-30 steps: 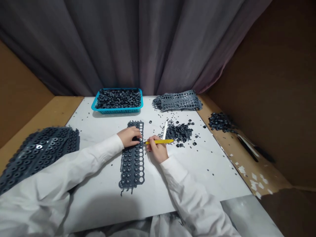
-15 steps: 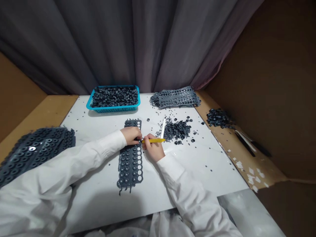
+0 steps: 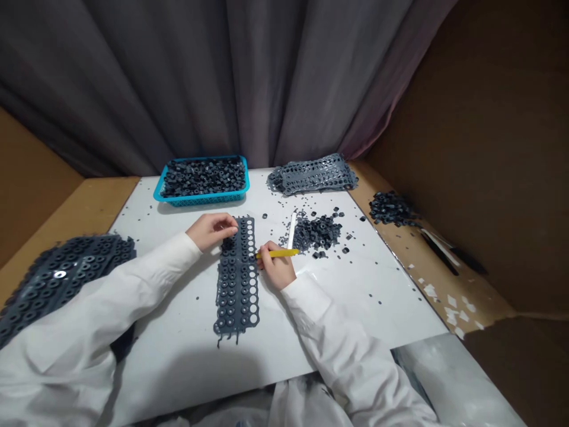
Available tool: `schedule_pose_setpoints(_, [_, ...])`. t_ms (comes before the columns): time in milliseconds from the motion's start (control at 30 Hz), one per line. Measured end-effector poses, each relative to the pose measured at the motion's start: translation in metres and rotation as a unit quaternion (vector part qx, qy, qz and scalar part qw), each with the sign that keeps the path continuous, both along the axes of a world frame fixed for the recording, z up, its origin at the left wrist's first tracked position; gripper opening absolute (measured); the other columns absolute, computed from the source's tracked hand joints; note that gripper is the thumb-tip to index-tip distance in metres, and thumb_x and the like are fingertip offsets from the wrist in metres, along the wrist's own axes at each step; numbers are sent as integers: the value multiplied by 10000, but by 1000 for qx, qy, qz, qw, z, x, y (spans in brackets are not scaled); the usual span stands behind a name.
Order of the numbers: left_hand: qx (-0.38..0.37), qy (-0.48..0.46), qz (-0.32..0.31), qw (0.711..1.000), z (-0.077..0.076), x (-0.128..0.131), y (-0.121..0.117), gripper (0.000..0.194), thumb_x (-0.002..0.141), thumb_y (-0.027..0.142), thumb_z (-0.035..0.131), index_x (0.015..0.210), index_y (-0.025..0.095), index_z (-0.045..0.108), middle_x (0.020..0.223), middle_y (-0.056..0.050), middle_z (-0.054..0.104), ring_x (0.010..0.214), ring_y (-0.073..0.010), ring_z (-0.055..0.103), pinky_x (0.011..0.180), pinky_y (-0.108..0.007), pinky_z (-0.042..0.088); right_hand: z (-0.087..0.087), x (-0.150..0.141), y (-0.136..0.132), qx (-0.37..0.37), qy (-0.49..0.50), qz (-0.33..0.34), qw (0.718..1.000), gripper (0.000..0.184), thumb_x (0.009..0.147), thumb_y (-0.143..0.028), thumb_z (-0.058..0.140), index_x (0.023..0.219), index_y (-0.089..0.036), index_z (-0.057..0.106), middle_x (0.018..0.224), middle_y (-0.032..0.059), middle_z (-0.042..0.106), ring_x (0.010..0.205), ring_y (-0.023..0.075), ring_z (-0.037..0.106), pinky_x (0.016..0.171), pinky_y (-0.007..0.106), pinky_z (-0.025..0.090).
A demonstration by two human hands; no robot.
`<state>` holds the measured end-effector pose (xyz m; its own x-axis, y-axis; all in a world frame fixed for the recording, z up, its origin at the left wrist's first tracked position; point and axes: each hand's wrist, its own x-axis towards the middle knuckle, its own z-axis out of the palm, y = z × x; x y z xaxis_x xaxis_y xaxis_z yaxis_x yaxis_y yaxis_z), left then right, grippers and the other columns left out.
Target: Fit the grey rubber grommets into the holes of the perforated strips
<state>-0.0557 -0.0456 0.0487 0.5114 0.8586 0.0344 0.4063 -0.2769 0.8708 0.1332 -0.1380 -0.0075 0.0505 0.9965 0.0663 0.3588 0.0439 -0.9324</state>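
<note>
A dark grey moulded rubber sheet [image 3: 240,290] lies lengthwise on the white tabletop, with rows of raised rings and a column of punched holes along its right edge. Over the sheet's upper left part is my left hand [image 3: 212,231], its thumb and fingertips pinched together; whatever may be between them is too small to make out. My right hand [image 3: 276,267] grips a slim yellow pen-shaped tool [image 3: 284,253]. The tool's tip reaches the right edge of the sheet, beside the holes.
A blue basket [image 3: 202,198] full of small black rings stands at the back left. Behind right lies a stack of perforated sheets [image 3: 313,175]. Loose black rings [image 3: 322,231] sit beside a white stick [image 3: 291,230]. More ringed sheets [image 3: 66,279] are at left; dark-handled tools [image 3: 440,252] lie right.
My left hand has lifted off the sheet's right edge and moved up and left. My right hand keeps the yellow tool near the holes. The camera view has shifted slightly.
</note>
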Motion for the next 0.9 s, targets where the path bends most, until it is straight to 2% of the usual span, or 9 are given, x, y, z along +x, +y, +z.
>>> schedule_pose_setpoints(67, [-35,14,-17,999,-9,-1,-8,203,717,331,633,802,147,622,641,-14,587,585,-137,528,566,-221,410,-2,3,-2,-10,29,-19,999,274,884,-362,364,675,-222,474,551,-25,586,523,136,573,584,259,443])
schedule_pose_setpoints(100, [-25,32,-36,999,-14,1,-12,199,723,314,624,831,147,624,616,0,564,551,-124,507,543,-213,399,-2,4,-3,-14,34,-23,999,276,881,-367,370,672,-221,475,545,-27,583,522,136,575,583,260,447])
schedule_pose_setpoints(167, [43,74,-91,992,-24,7,-19,209,744,260,591,919,154,635,646,10,551,526,-105,473,539,-211,391,-3,6,-5,-24,34,-20,999,274,874,-359,384,655,-217,467,528,-30,576,509,132,570,575,256,449])
schedule_pose_setpoints(267, [152,122,-180,964,-31,17,-20,237,781,196,526,980,165,652,782,-25,572,626,-116,512,631,-231,422,-2,6,-5,-39,29,-9,999,263,870,-334,387,647,-214,457,515,-33,570,480,122,554,563,247,447])
schedule_pose_setpoints(333, [182,154,-222,945,-31,23,-17,213,790,188,522,938,151,671,805,-44,571,683,-127,533,666,-229,429,0,6,-5,-39,27,-8,999,259,872,-331,386,656,-212,464,524,-31,576,479,119,553,568,246,447])
schedule_pose_setpoints(433, [183,207,-265,924,-32,27,-12,177,764,203,581,897,139,678,774,-38,566,638,-116,525,633,-211,429,4,7,-6,-27,23,-17,999,260,875,-333,385,666,-210,477,537,-25,585,510,123,564,591,246,447])
schedule_pose_setpoints(700, [198,276,-280,898,-36,34,-9,222,720,253,655,917,150,669,772,-30,573,637,-129,537,634,-227,435,-1,3,-8,-8,-12,10,1000,268,878,-316,363,642,-209,431,521,-23,545,517,126,527,579,237,411])
schedule_pose_setpoints(900, [275,294,-310,861,-47,39,-18,99,762,165,577,821,138,651,801,-61,589,759,-178,566,693,-262,454,1,0,-8,36,-147,-6,988,257,867,-253,349,625,-205,419,535,-8,496,541,130,482,564,232,355])
